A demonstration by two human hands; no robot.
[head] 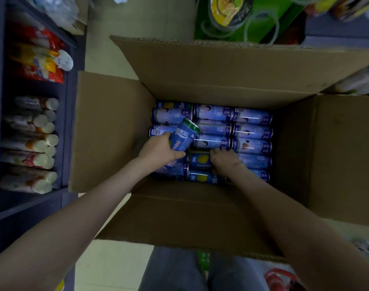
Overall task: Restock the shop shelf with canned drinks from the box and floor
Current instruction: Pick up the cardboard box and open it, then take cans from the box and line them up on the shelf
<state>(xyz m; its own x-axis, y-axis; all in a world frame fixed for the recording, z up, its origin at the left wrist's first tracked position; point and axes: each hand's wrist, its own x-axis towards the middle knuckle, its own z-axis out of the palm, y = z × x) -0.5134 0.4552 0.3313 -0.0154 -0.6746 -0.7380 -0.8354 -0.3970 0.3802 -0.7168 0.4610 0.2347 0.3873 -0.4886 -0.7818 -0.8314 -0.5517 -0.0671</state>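
An open cardboard box (108,131) stands on the floor, packed with several blue drink cans (250,131) lying on their sides in rows. My left hand (158,152) grips one blue can (184,134), tilted up above the left rows. My right hand (226,160) reaches into the box and its fingers curl over a can (199,160) in the lower middle row. The dark shelf (68,131) on the left holds several pale cans lying with their ends outward.
Snack packets (36,59) fill the shelf compartment above the pale cans. A green display (238,19) with bowl packs stands behind the box. More goods sit on shelving at the right (360,80). My legs are below the box's near flap; pale floor tiles (108,265) show beside them.
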